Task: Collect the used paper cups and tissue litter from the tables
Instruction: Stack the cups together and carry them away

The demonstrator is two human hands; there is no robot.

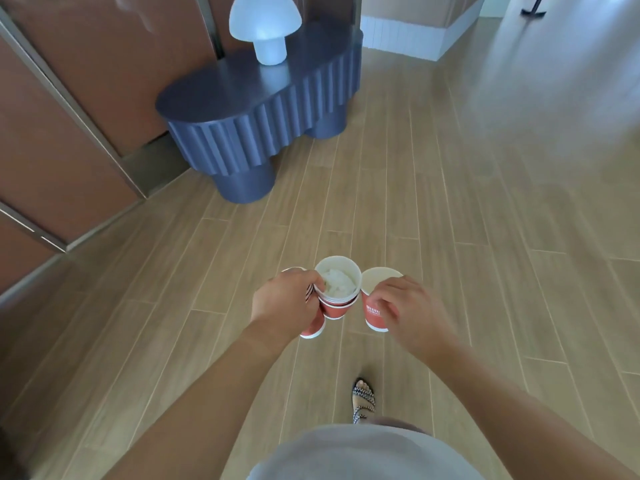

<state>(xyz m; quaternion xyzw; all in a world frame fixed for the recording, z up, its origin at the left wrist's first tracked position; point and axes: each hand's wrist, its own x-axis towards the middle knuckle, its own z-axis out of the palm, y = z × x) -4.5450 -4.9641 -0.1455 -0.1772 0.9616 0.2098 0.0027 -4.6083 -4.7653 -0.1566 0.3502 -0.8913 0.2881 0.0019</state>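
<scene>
Gripping with both hands above the floor (pixel 450 237) — as I see it.
Left hand (pixel 287 301) pinches stacked cups (pixel 337 308), tissue (pixel 341 285) in the top one; right hand (pixel 407 306) curls round a single cup (pixel 374 317) beside.

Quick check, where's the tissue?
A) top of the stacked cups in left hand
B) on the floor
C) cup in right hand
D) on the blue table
A: the crumpled white tissue sits in the top of the stacked cups that the left hand grips; the right hand holds a cup that looks empty.
</scene>
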